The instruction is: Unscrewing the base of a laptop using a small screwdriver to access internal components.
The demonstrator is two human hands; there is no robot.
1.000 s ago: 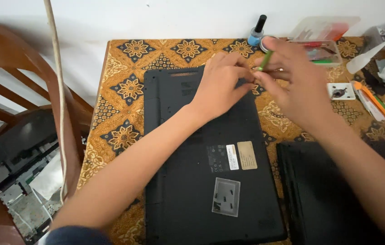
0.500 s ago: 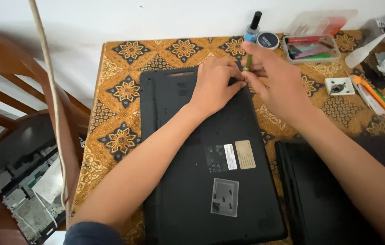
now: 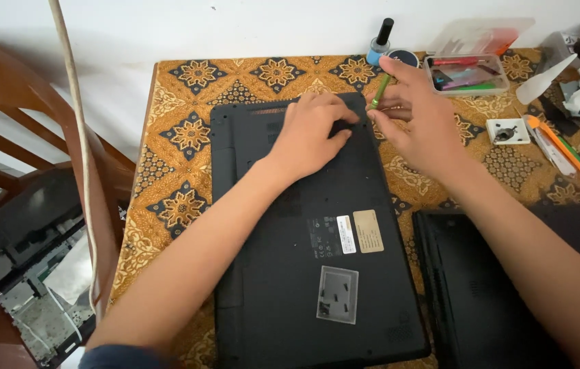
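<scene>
A black laptop (image 3: 304, 260) lies bottom side up on a table covered with a yellow patterned cloth (image 3: 181, 137). My left hand (image 3: 310, 133) rests flat on the laptop's far right corner, fingers pressing near the edge. My right hand (image 3: 416, 119) is beside it and grips a thin green screwdriver (image 3: 380, 91), its tip pointing down at that same corner. The spot under the fingertips is hidden.
A second black laptop (image 3: 502, 294) lies at the right. At the back stand a small blue bottle with a black cap (image 3: 380, 41) and a clear plastic box of tools (image 3: 466, 72). Orange tools and white parts (image 3: 556, 137) lie far right. A wooden chair (image 3: 23, 157) and a dismantled laptop shell (image 3: 30, 273) are left.
Both hands have stayed at the laptop's far right corner while the view shifted slightly. The green screwdriver has tilted more upright in my right hand.
</scene>
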